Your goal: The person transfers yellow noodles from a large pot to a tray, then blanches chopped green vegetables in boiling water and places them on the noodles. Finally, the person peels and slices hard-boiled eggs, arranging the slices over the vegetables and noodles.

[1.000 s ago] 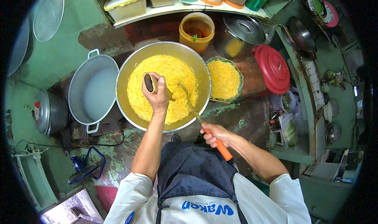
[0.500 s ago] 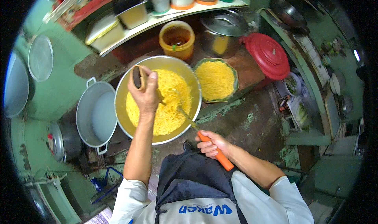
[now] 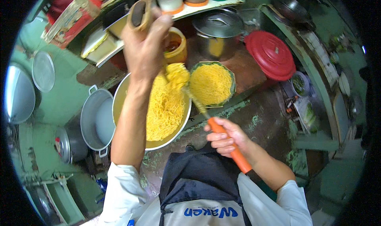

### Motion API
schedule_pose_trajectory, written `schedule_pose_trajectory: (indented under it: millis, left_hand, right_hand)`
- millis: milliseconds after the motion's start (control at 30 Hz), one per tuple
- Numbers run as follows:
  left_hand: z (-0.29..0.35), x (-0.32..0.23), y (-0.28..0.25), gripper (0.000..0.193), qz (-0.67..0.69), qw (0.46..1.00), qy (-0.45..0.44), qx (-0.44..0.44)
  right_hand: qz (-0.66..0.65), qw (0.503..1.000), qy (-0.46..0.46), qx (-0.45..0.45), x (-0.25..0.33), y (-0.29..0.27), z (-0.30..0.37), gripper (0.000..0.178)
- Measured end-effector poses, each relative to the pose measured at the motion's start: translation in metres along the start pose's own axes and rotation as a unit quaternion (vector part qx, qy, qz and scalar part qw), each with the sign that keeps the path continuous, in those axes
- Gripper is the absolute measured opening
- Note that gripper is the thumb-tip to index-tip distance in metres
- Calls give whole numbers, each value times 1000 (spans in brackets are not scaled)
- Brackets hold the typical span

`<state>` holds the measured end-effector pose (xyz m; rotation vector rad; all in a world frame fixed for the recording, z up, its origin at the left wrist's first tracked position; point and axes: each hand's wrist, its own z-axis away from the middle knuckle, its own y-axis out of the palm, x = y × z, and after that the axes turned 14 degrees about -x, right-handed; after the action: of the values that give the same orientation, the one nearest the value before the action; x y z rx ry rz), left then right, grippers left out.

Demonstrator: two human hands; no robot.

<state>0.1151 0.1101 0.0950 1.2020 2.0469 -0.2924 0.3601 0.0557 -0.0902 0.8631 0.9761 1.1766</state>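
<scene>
A large metal basin holds a heap of yellow noodles. Raised over it, my left hand is closed round a thick wooden handle, whose lower end is mostly hidden by the hand and noodles. My right hand grips the orange handle of a long utensil; noodles cover its far end, so its kind is unclear. A clump of noodles is held up between the two tools, above the basin's far right side. Beside it, a leaf-lined tray carries a flat layer of noodles.
A yellow bucket with brown contents and a lidded steel pot stand behind. At the right lies a red lid. A grey two-handled pot with cloudy liquid is on the left. Tubs line the shelf.
Both hands have lifted their tools, and a clump of noodles has risen from the basin toward the tray. My left hand is higher; my right hand has shifted slightly right.
</scene>
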Motion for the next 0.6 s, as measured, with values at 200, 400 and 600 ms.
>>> schedule_pose_trajectory:
  millis: [200, 400, 600]
  left_hand:
    - [-19, 18, 52, 20, 86, 995, -20, -48]
    - [12, 25, 10, 15, 193, 970, -14, -149]
    - [88, 17, -85, 21, 30, 965, -65, -252]
  right_hand:
    - [58, 994, -53, -75, 66, -4, 53, 38]
    - [424, 796, -212, -376, 127, -85, 39, 36]
    - [709, 364, -347, -494, 140, -163, 10, 44]
